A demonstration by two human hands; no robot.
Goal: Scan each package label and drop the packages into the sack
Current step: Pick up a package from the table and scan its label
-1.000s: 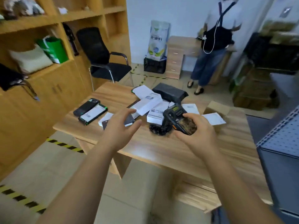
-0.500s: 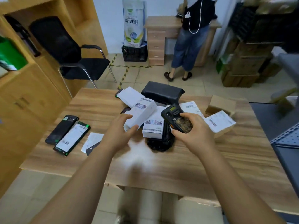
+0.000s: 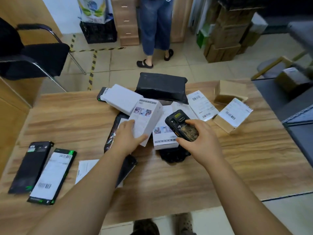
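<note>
My right hand (image 3: 201, 143) grips a black handheld scanner (image 3: 182, 124) over the middle of the wooden table (image 3: 237, 167). My left hand (image 3: 128, 138) grasps the near end of a white product box (image 3: 145, 119), thumb under its lower edge and fingers on top. A second white box (image 3: 164, 138) lies beside it, partly under the scanner. More parcels lie around: a black mailer bag (image 3: 162, 87), a flat white box (image 3: 122, 97), a labelled white packet (image 3: 201, 104), and two cardboard boxes (image 3: 232, 114). No sack is in view.
Two black and green flat boxes (image 3: 42, 168) lie at the table's left end, with a white paper (image 3: 86, 168) beside them. A person in jeans (image 3: 155, 28) stands beyond the table. A black chair (image 3: 32, 55) is at the left, stacked cartons (image 3: 227, 34) at the right.
The view has tilted down and come closer to the table. My left hand has reached forward and taken hold of the white box. The scanner hand has stayed over the pile.
</note>
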